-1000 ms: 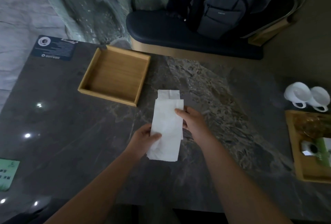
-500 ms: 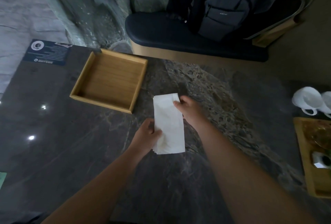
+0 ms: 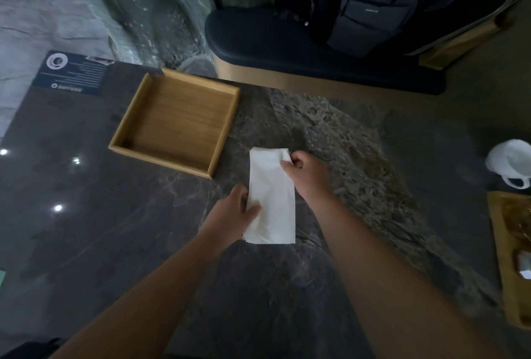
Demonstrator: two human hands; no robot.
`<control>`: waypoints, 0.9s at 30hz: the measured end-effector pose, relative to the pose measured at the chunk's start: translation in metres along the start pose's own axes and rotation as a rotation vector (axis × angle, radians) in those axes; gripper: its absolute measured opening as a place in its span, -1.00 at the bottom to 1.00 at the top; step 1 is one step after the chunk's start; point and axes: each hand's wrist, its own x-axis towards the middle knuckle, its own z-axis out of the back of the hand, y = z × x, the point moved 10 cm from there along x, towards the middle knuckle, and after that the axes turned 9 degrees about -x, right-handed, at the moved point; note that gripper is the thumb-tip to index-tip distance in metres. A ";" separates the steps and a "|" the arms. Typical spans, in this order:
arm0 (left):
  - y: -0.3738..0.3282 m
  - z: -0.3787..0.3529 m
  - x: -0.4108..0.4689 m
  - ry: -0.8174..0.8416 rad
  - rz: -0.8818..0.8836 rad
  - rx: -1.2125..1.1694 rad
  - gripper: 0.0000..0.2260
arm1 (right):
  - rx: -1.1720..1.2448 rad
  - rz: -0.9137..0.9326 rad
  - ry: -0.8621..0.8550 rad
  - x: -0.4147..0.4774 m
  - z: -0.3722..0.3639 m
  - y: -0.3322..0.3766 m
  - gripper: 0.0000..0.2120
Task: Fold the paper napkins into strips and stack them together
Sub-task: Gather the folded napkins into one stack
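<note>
Setting looked like a hotel room or lounge. Dark marble tabletop [image 3: 86, 243]; printed card [image 3: 74, 73] at its far-left corner; cup [image 3: 508, 157] and wooden tray [image 3: 501, 278] at its right edge; padded bench [image 3: 287, 51] with backpack [image 3: 370, 11] beyond.

I see wooden tray [image 3: 175, 123] at 10 o'clock on dark marble surface [image 3: 86, 229]; white cup [image 3: 510, 162] at 3; backpack [image 3: 370, 11] on padded seat [image 3: 258, 40] at 12; dark printed card [image 3: 74, 73] beyond tray.

Our left hand [image 3: 232, 216] is hiding its fingers under the napkin [image 3: 273, 195]. Right of it, the edge is cutting off a white cup [image 3: 508, 159] and a wooden tray [image 3: 510, 261]; far left, we are failing to read the print on a dark card [image 3: 76, 73].
</note>
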 end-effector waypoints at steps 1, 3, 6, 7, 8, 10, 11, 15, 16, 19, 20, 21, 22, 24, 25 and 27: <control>0.003 0.003 0.000 -0.015 0.020 0.017 -0.76 | -0.034 0.005 -0.009 0.001 0.000 0.001 -0.83; 0.007 0.008 -0.001 -0.053 0.038 0.082 -0.74 | -0.125 -0.005 -0.042 0.000 0.002 0.002 -0.83; 0.014 0.015 -0.001 -0.103 0.062 0.141 -0.67 | -0.169 -0.082 -0.089 -0.006 0.011 -0.002 -0.72; 0.017 0.016 -0.001 -0.109 0.073 0.134 -0.67 | -0.173 -0.106 -0.090 -0.010 0.013 -0.004 -0.69; 0.018 0.018 -0.002 -0.115 0.081 0.135 -0.67 | -0.175 -0.121 -0.082 -0.013 0.013 -0.006 -0.69; 0.018 0.019 -0.003 -0.131 0.083 0.155 -0.68 | -0.175 -0.132 -0.058 -0.021 0.011 -0.008 -0.72; 0.019 0.018 -0.004 -0.139 0.087 0.166 -0.68 | -0.171 -0.146 -0.043 -0.026 0.008 -0.009 -0.72; 0.017 0.016 -0.008 -0.123 0.091 0.175 -0.71 | -0.062 -0.254 0.031 -0.044 -0.010 -0.018 -0.65; 0.015 0.016 -0.009 -0.110 0.090 0.180 -0.72 | -0.035 -0.274 0.047 -0.046 -0.013 -0.021 -0.64; 0.012 0.017 -0.009 -0.082 0.091 0.181 -0.74 | 0.146 -0.324 0.157 -0.048 -0.026 -0.024 -0.71; 0.011 0.017 -0.010 -0.080 0.090 0.181 -0.74 | 0.215 -0.341 0.193 -0.048 -0.029 -0.025 -0.75; 0.012 0.017 -0.010 -0.080 0.088 0.181 -0.75 | 0.251 -0.350 0.215 -0.048 -0.031 -0.025 -0.78; 0.012 0.016 -0.010 -0.082 0.085 0.180 -0.75 | 0.252 -0.348 0.222 -0.048 -0.029 -0.024 -0.79; 0.015 0.016 -0.009 -0.088 0.086 0.166 -0.75 | 0.227 -0.336 0.227 -0.048 -0.024 -0.021 -0.74; 0.016 0.016 -0.008 -0.087 0.087 0.162 -0.75 | 0.216 -0.324 0.219 -0.047 -0.021 -0.020 -0.73; 0.017 0.016 -0.008 -0.082 0.089 0.155 -0.76 | 0.216 -0.305 0.206 -0.049 -0.016 -0.015 -0.74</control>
